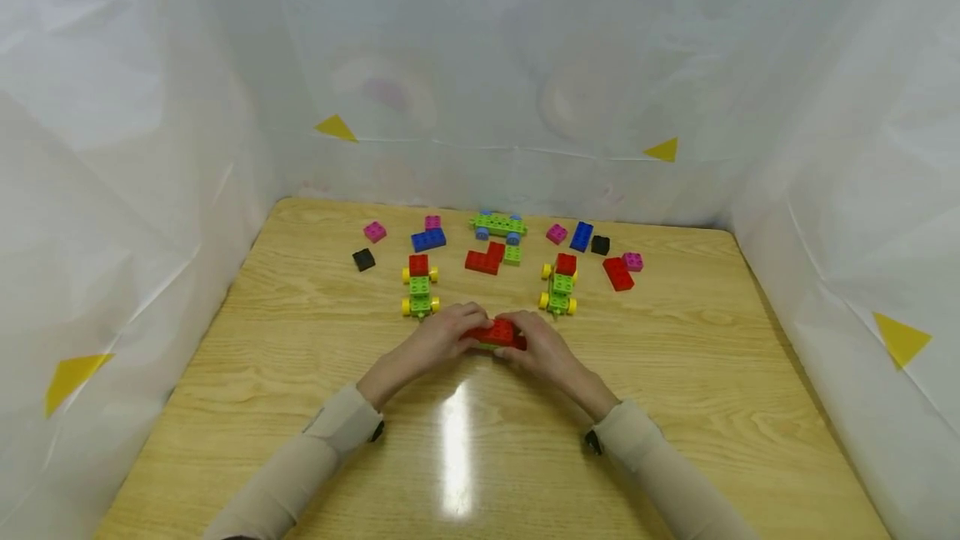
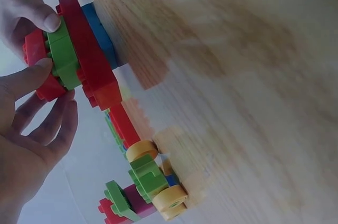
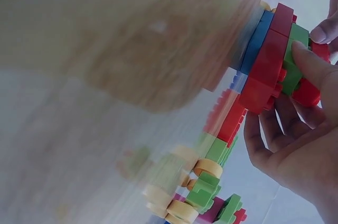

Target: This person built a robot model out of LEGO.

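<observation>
Near the middle of the table, both hands grip one stack of toy building bricks (image 1: 501,330) from opposite sides. From the bottom up, the stack shows a blue brick (image 2: 99,33), a long red brick (image 2: 87,49), a green layer (image 3: 294,64) and red on top. My left hand (image 1: 448,330) has its thumb against the upper bricks, with the fingers behind them. My right hand (image 1: 542,343) puts its thumb on the green layer and curls its fingers round the far side. The stack stands on the table. Part of it is hidden by the fingers.
Two brick cars with yellow wheels stand beyond the hands, a left car (image 1: 419,287) and a right car (image 1: 559,283). Behind them are a green wheeled base (image 1: 498,226), red bricks (image 1: 483,262), blue bricks (image 1: 428,240) and several small pink and black bricks. White sheets (image 1: 495,65) enclose the table (image 1: 675,357).
</observation>
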A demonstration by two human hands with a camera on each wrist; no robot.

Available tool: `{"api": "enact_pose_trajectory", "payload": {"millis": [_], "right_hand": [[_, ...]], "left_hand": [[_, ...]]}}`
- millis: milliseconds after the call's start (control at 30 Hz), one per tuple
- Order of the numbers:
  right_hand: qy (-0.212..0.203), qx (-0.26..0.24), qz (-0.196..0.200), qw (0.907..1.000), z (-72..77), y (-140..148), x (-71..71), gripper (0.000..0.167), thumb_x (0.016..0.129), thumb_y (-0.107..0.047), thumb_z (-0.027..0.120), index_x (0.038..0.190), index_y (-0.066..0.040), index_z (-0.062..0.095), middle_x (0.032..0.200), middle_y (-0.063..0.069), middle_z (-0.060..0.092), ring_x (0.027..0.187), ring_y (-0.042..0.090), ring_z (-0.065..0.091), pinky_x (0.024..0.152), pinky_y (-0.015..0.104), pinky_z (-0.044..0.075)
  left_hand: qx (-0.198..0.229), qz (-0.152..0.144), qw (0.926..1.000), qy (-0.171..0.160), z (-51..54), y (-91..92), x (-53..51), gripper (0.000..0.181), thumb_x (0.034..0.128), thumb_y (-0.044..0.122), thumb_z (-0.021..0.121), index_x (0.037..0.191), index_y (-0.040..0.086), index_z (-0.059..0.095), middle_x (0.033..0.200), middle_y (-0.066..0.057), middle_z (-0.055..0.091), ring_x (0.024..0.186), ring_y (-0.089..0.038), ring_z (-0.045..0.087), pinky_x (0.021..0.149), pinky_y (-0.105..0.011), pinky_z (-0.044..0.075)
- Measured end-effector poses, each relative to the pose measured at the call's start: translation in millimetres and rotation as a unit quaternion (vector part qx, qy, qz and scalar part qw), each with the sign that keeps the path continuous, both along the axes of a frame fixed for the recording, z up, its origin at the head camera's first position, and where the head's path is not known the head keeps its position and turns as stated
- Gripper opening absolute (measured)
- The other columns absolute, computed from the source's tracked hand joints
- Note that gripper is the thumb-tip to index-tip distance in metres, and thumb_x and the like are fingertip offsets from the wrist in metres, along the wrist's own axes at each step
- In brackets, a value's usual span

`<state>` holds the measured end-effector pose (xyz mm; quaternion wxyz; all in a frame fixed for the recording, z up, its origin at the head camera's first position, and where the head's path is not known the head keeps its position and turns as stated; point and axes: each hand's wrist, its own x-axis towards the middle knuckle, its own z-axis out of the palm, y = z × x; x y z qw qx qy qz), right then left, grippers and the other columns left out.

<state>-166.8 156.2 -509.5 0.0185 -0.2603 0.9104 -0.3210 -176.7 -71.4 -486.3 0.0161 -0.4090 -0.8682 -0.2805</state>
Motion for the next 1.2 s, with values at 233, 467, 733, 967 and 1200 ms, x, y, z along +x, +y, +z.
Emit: {"api": "enact_pose_trajectory", "payload": {"millis": [233,467,733,967,1200], "right_hand": [[0.007,0.001,-0.004,1.0000,-2.9,-1.2,0.9,0.049,0.083,-0.025,0.077,0.126,-0.009,0.058,0.118,0.007,0.062,0.101,0.018,0.056,0.084,0.037,0.050],[-0.019,0.010,-0.008,0.9997,-2.7,-0.8,2.5,0.051,0.084,-0.027,0.076,0.129,-0.010,0.057,0.119,0.006,0.061,0.100,0.018,0.055,0.084,0.035,0.049],[-0.032,0.013,-0.018,0.9992,1.9,0.4,2.7,0.053,0.085,-0.027,0.075,0.131,-0.010,0.054,0.121,0.008,0.059,0.101,0.020,0.055,0.086,0.037,0.049],[-0.046,0.017,-0.024,0.9985,0.0,-1.7,2.7,0.058,0.085,-0.029,0.074,0.135,-0.010,0.052,0.128,0.011,0.057,0.110,0.024,0.055,0.092,0.042,0.048],[-0.024,0.009,-0.016,0.9995,1.1,-2.0,1.8,0.055,0.085,-0.026,0.076,0.132,-0.009,0.054,0.126,0.011,0.058,0.110,0.024,0.055,0.091,0.043,0.048]], "left_hand": [[0.012,0.003,0.9999,0.012,-6.1,-1.8,0.8,0.023,0.0884,0.007,0.069,0.111,0.012,0.066,0.111,-0.001,0.061,0.103,-0.016,0.059,0.090,-0.031,0.049],[0.020,0.008,0.9997,0.006,-8.0,-7.7,2.8,0.026,0.0862,0.005,0.071,0.110,0.012,0.065,0.111,-0.003,0.059,0.103,-0.017,0.059,0.090,-0.031,0.050],[0.037,-0.012,0.9991,0.015,-8.4,-8.5,2.1,0.028,0.0873,0.006,0.070,0.115,0.009,0.065,0.117,-0.005,0.059,0.109,-0.019,0.058,0.095,-0.032,0.048],[0.027,-0.007,0.9995,-0.017,-5.6,-6.8,2.5,0.028,0.0897,0.008,0.068,0.117,0.012,0.067,0.120,-0.003,0.060,0.111,-0.017,0.058,0.096,-0.032,0.047],[0.021,-0.009,0.9997,-0.002,-6.1,-5.5,-2.4,0.025,0.0896,0.009,0.068,0.114,0.013,0.067,0.118,-0.002,0.060,0.110,-0.016,0.057,0.096,-0.031,0.046]]}}
